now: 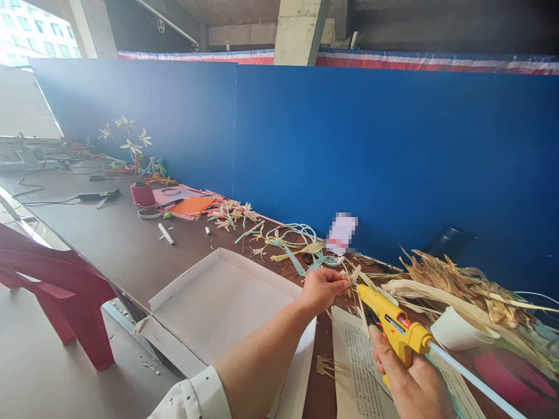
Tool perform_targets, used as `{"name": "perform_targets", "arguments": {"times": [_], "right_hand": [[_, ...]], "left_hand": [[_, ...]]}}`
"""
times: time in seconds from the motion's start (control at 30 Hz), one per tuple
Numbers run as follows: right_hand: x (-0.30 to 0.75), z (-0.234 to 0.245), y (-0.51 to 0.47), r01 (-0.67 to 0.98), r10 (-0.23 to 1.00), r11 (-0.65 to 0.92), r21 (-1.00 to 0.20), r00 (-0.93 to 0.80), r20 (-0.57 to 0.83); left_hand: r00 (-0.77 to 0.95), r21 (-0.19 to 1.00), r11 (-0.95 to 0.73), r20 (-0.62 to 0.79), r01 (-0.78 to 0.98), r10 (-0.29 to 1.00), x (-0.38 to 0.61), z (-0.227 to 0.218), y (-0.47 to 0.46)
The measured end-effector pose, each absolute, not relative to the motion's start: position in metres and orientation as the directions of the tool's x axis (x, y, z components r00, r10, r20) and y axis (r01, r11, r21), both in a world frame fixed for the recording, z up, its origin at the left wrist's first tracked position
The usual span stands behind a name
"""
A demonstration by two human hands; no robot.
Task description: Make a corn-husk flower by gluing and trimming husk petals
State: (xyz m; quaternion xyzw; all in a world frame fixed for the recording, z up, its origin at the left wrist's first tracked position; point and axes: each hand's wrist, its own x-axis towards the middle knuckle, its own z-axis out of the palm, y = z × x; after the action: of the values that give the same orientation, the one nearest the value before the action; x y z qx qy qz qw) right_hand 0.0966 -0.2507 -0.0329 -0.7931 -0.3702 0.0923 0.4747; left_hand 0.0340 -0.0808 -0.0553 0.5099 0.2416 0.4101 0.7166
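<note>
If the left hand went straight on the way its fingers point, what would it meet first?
Likely the yellow glue gun, whose front end shows just past the left hand; depth between them is unclear.

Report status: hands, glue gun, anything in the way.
Right hand gripping yellow glue gun. Left hand pinching small pale piece near gun's front. Dried husks, white cup close beside gun.
</note>
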Motion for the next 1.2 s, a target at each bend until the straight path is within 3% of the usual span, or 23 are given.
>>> {"name": "perform_targets", "arguments": {"times": [0.4,0.6,1.0,1.2], "right_hand": [[0.111,-0.038,-0.251,0.516,0.719,-0.357,-0.779,0.684,0.123],[0.104,-0.04,-0.25,0.514,0.673,-0.324,-0.794,0.715,0.188],[0.119,-0.041,-0.252,0.404,0.702,-0.365,-0.839,0.711,0.037],[0.11,-0.034,-0.25,0.422,0.709,-0.314,-0.85,0.7,0.085]], "left_hand": [[0.552,0.921,0.181,0.044,-0.346,0.833,0.03,-0.046,-0.085],[0.541,0.903,0.224,0.011,-0.367,0.841,0.029,-0.041,-0.088],[0.552,0.915,0.16,0.078,-0.371,0.83,0.032,-0.051,-0.083],[0.556,0.898,0.197,0.063,-0.395,0.828,0.034,-0.051,-0.083]]}}
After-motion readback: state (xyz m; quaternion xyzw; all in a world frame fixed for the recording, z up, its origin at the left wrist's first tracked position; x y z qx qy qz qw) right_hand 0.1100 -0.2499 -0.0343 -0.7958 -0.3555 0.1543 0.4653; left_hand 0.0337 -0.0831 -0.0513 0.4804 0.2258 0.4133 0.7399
